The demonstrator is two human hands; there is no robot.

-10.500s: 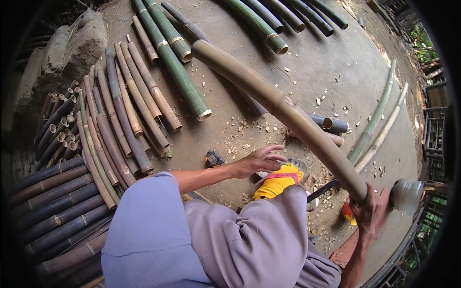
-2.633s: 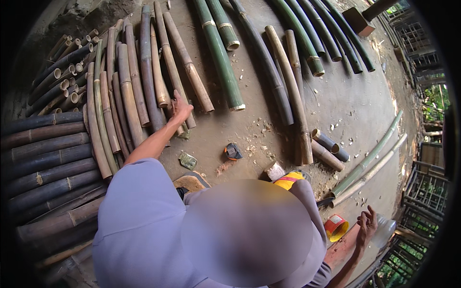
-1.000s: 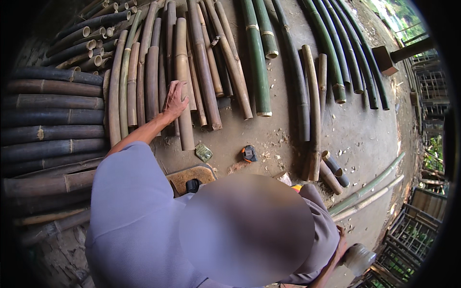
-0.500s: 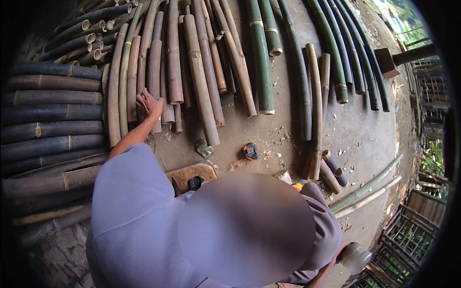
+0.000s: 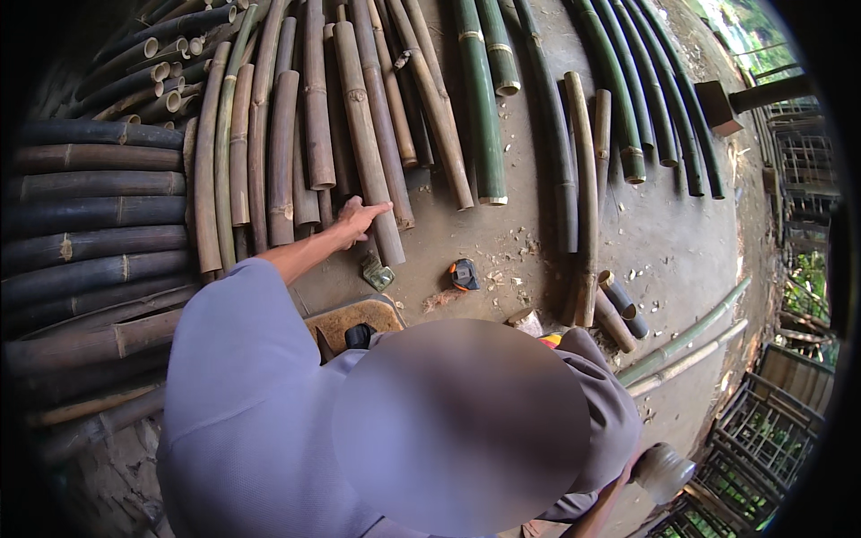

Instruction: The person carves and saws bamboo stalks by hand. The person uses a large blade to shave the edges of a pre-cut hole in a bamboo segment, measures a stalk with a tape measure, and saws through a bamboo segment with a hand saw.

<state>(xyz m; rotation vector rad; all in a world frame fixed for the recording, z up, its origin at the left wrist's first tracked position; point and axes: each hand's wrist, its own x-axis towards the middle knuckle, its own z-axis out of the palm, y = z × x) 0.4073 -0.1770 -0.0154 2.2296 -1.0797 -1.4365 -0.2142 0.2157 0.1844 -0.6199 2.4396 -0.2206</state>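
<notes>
My left hand [image 5: 359,222] reaches forward among the brown bamboo poles. Its index finger stretches right across the lower end of a light brown bamboo pole [image 5: 363,121] and seems to touch it; the other fingers are partly curled, and I see nothing held. Just behind that hand lies a brown bamboo pole [image 5: 284,161] with a cut end. At the lower right my right forearm [image 5: 605,502] comes in, but its hand is hidden beside the grey trouser leg. A cloudy clear plastic container [image 5: 664,472] stands close to that arm. A blurred oval covers the lower middle.
On the floor lie a black and orange tape measure [image 5: 464,274] and a greenish packet [image 5: 378,273]. Dark bamboo [image 5: 99,212] is stacked at left; green poles [image 5: 480,108] lie at centre and right. Short bamboo pieces [image 5: 623,305] and shavings lie right of the wooden board [image 5: 359,314].
My left hand has moved right, off one brown pole and over to the end of another, its index finger now stretched out. The view has shifted slightly. My right arm looks about the same.
</notes>
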